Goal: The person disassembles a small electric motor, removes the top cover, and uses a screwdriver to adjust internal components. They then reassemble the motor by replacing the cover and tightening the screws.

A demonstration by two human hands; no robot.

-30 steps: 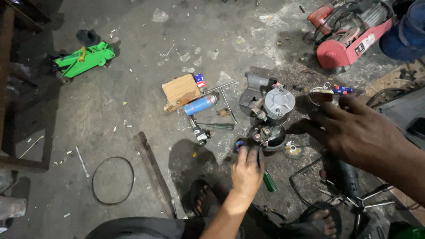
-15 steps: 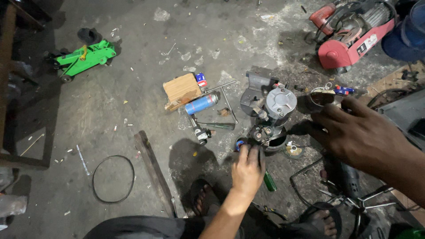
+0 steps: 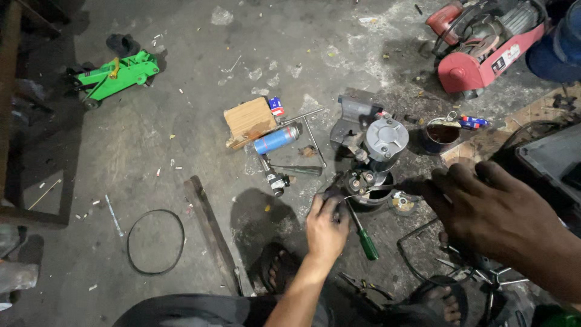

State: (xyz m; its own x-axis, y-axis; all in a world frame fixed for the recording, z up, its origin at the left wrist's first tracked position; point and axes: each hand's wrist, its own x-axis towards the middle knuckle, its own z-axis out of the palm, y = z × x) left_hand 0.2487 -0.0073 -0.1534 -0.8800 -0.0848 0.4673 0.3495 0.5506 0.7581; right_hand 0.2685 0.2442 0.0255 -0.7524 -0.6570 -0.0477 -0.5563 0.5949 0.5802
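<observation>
A grey starter motor (image 3: 378,151) stands on the dirty concrete floor in front of me. My left hand (image 3: 327,225) reaches up from below, its fingers curled on a small dark part (image 3: 334,195) at the motor's lower left end. My right hand (image 3: 484,212) comes in from the right, close to the camera. Its fingertips pinch a thin metal rod (image 3: 378,188) that points at the motor's base. A green-handled screwdriver (image 3: 363,233) lies on the floor just right of my left hand.
Left of the motor lie a blue spray can (image 3: 275,140), a brown block (image 3: 249,120) and a bent metal rod (image 3: 311,136). A tin of dark liquid (image 3: 442,133), a red machine (image 3: 484,45), a green floor jack (image 3: 115,75), a rubber ring (image 3: 155,241) and a flat bar (image 3: 212,233) lie around.
My right hand has slid down and left, closer to the motor's base. My left hand stays on the dark part with only small shifts.
</observation>
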